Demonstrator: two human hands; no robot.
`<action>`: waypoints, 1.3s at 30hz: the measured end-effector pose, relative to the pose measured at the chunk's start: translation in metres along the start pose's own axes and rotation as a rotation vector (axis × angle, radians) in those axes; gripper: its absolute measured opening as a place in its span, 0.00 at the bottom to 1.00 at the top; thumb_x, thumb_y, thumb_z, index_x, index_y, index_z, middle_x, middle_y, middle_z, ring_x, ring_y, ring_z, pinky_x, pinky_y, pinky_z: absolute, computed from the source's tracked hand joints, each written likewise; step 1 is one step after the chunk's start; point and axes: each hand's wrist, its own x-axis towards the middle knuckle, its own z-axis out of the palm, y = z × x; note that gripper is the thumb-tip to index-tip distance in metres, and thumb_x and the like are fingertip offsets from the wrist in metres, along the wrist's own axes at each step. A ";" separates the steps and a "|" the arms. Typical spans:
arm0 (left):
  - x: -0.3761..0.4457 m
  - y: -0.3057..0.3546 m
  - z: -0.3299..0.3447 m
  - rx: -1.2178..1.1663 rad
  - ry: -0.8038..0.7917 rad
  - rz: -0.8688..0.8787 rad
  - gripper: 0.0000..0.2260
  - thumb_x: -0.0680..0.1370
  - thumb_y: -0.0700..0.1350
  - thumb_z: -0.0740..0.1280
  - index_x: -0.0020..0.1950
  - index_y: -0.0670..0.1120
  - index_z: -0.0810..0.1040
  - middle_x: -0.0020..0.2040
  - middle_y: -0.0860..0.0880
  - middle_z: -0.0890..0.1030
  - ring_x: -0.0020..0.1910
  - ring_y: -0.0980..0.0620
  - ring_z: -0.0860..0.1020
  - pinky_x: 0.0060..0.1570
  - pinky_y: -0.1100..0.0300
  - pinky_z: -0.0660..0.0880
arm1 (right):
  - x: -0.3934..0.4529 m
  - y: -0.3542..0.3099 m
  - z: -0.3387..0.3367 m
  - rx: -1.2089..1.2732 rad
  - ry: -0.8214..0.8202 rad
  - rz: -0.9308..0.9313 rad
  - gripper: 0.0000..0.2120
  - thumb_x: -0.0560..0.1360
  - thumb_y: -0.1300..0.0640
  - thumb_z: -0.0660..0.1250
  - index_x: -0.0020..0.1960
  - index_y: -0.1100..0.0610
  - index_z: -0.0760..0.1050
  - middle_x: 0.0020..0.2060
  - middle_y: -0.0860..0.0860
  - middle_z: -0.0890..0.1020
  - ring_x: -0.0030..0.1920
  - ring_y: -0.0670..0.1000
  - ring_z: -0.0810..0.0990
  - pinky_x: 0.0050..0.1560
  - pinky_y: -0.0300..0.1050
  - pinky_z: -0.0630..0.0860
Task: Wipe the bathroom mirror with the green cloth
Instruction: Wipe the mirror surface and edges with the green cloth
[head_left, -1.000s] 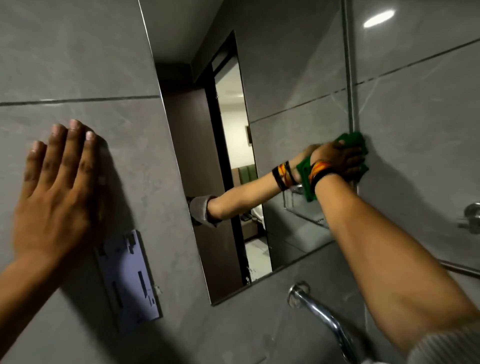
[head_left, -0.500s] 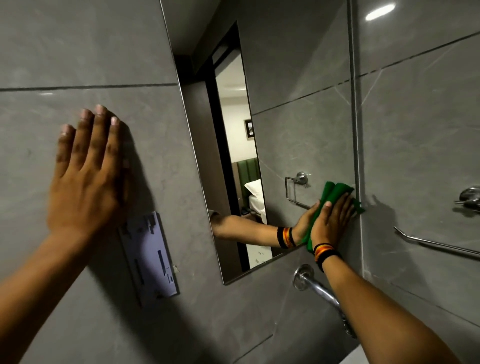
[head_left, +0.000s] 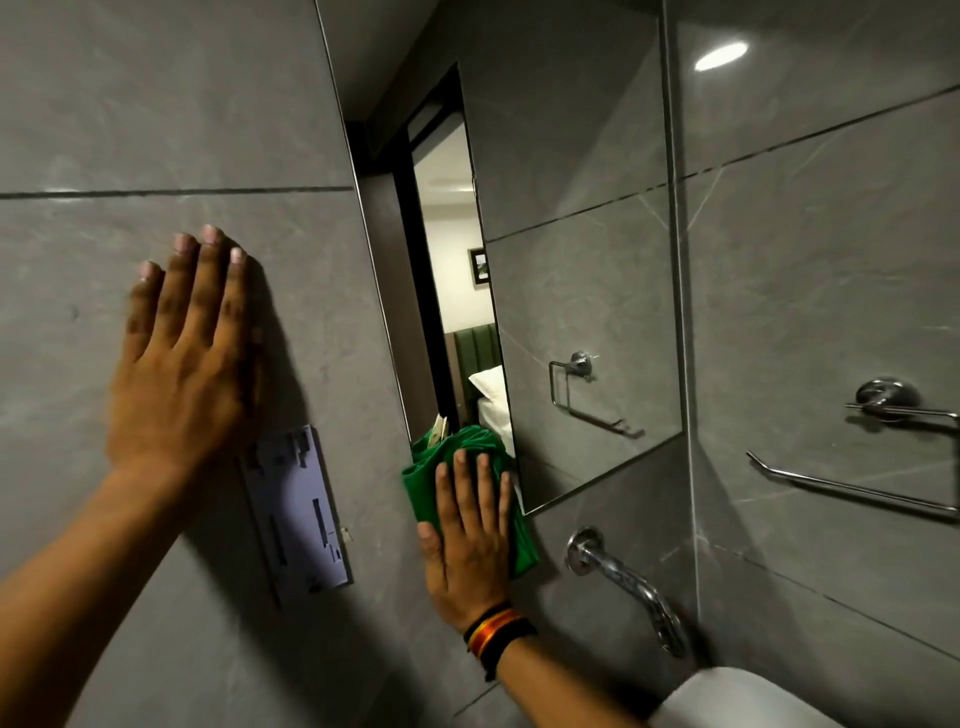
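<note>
The wiping pass is at the bottom left corner of the bathroom mirror (head_left: 571, 260). The right hand (head_left: 470, 540) lies flat, fingers spread and extended, pressing the green cloth (head_left: 457, 457) against the surface rather than pinching it; the cloth is bunched under the palm and straddles the mirror's lower left corner, part of it on the glass and part spilling onto the grey wall tile (head_left: 156, 104) below and beside the frame. The left hand (head_left: 182, 364) is open too, palm flat on the tile to the left of the mirror, just above a pale plastic wall bracket (head_left: 296, 514), and seems to serve as a brace while holding nothing. In my judgement the step in hand is the sweep along the mirror's lower edge, and much of the cloth now sits off the glass. The next move calls for sliding the flat hand back up and to the right onto the mirror, keeping even pressure so that the cloth does not slip out from under the palm, and staying clear of the chrome wall spout (head_left: 623, 577) just below the mirror's bottom edge. How much of the glass remains unwiped cannot be told; no streaks show.
</note>
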 end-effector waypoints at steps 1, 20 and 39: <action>0.000 0.001 -0.001 0.001 0.013 0.001 0.31 0.87 0.49 0.50 0.88 0.40 0.49 0.88 0.40 0.47 0.88 0.43 0.44 0.85 0.47 0.38 | -0.003 -0.004 0.001 -0.008 -0.003 0.009 0.28 0.84 0.44 0.43 0.82 0.52 0.48 0.82 0.51 0.50 0.81 0.57 0.50 0.77 0.66 0.50; 0.001 0.003 -0.006 0.059 0.050 0.034 0.30 0.86 0.47 0.51 0.87 0.37 0.54 0.87 0.38 0.52 0.87 0.39 0.50 0.86 0.49 0.39 | 0.198 -0.034 -0.064 -0.008 0.175 -0.139 0.29 0.83 0.45 0.49 0.81 0.52 0.51 0.82 0.51 0.52 0.82 0.54 0.46 0.80 0.62 0.46; 0.001 0.004 -0.006 0.063 0.052 0.031 0.30 0.85 0.46 0.55 0.86 0.37 0.54 0.88 0.38 0.53 0.88 0.42 0.47 0.86 0.46 0.41 | 0.353 0.051 -0.123 0.089 0.332 0.283 0.29 0.83 0.43 0.44 0.82 0.50 0.49 0.82 0.50 0.53 0.81 0.54 0.49 0.79 0.60 0.50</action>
